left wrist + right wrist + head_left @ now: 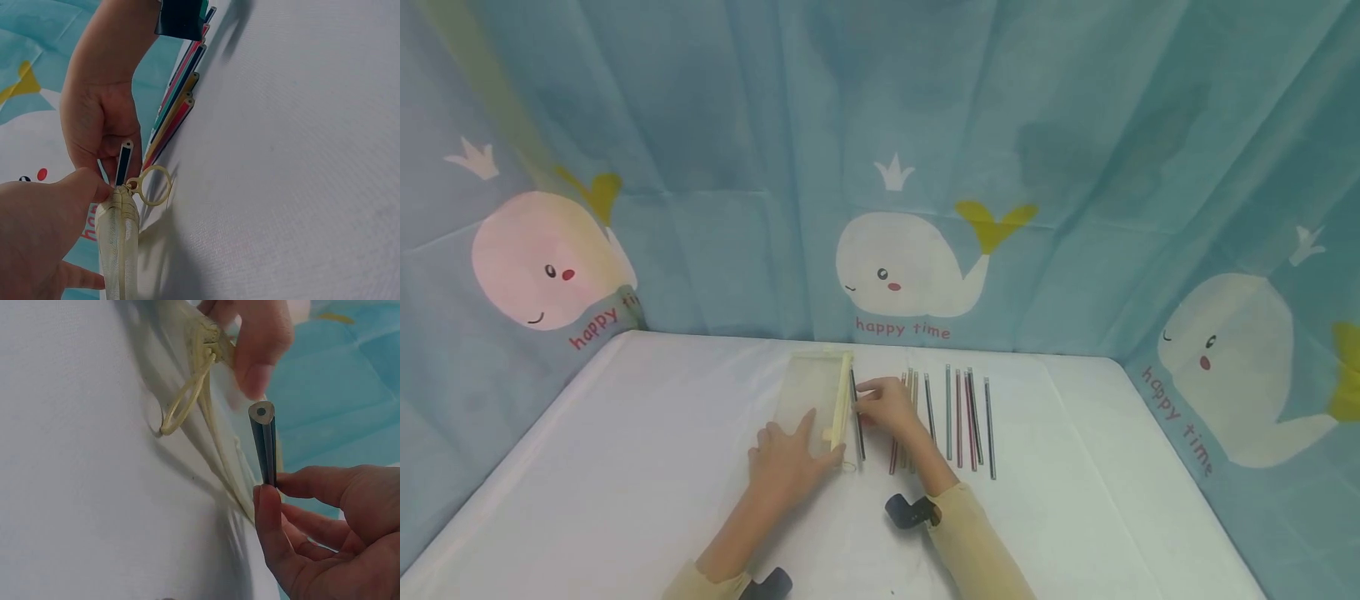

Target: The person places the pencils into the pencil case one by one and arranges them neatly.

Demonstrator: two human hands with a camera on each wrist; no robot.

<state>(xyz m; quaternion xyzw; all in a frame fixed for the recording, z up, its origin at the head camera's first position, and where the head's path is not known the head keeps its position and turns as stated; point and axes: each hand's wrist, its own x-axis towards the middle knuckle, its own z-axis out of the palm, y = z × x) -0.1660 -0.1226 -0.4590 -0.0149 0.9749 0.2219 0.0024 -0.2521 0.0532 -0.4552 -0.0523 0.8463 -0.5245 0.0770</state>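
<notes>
One dark pencil (860, 435), likely light and stiff, best held mid-length, is pinched in our right hand (887, 406) beside the pale pouch (808, 385), presumably soft, where our left hand (784, 467) lies spread.

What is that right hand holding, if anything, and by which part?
A dark pencil, pinched by the right hand partway along its length, with the near end sticking out free.

The person's left hand (784, 467) lies palm down, fingers spread and thumb stretched toward the right hand (887, 406), whose thumb and fingertips pinch together, while both forearms (735, 531) slant inward.
</notes>
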